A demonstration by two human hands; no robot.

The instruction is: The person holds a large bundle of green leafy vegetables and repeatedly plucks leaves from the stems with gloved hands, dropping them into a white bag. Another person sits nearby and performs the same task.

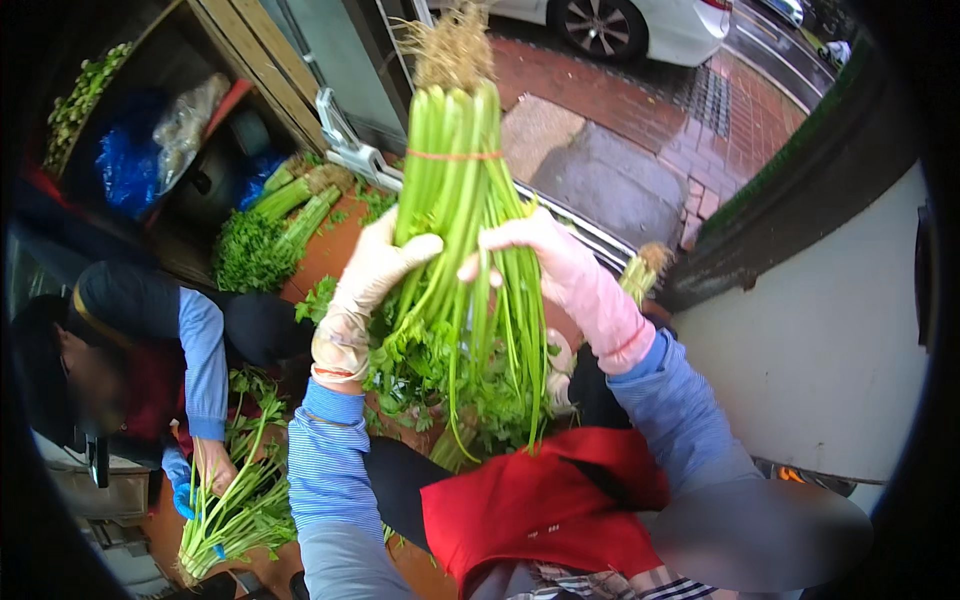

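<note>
A large bunch of celery [454,180], roots up and leaves hanging down, is raised in front of me. An orange-red band rings its stalks just below the roots. My left hand [379,259], in a pale glove, grips the bunch's left side with the thumb across the stalks. On the right side my right hand [536,251], in a pinkish glove, holds the thinner stalks, its fingers partly among them. More leafy greens lie beneath the bunch, partly hidden by it.
At the lower left a co-worker's hand [214,466] holds another celery bunch [240,499]. Several rooted bunches [289,217] lie on the orange-brown floor [322,251] at upper left. A metal door track [577,217] borders the paving; a white panel [810,322] stands at right.
</note>
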